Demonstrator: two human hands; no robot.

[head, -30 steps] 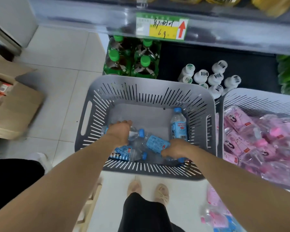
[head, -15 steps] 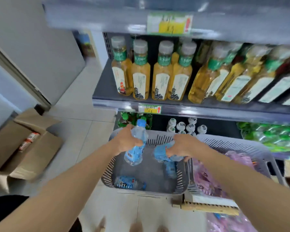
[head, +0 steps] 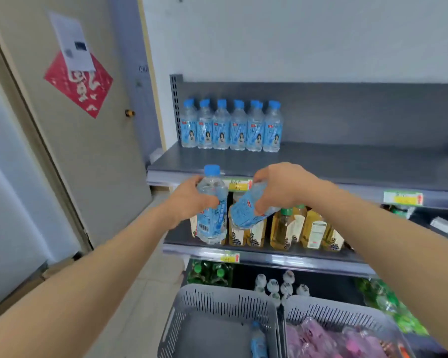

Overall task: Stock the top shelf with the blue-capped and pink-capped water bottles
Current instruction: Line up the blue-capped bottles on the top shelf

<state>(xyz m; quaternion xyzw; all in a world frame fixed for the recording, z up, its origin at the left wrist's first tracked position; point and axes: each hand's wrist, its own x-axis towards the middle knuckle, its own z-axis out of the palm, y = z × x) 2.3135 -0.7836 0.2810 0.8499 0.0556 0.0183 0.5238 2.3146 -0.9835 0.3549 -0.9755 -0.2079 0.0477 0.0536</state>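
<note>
My left hand [head: 189, 200] grips an upright blue-capped water bottle [head: 212, 215] just below the front edge of the grey top shelf [head: 347, 164]. My right hand [head: 279, 187] holds a second blue-labelled bottle [head: 246, 210] tilted on its side, its cap hidden by my fingers. Several blue-capped bottles [head: 230, 127] stand in a row at the back left of the top shelf. One blue-capped bottle [head: 258, 342] lies in the left grey basket [head: 217, 303]. Pink-capped bottles [head: 329, 339] fill the right grey basket [head: 347, 313].
Yellow tea bottles [head: 295, 228] line the middle shelf behind my hands. Green bottles [head: 210, 272] and white-capped bottles [head: 279, 285] sit on the lowest shelf. A door [head: 70, 125] with a red paper square stands to the left. The right part of the top shelf is bare.
Both hands lifted a blue-capped bottle each out of the left basket and rose to the top shelf's front edge. My view tilted up from the baskets to the shelves.
</note>
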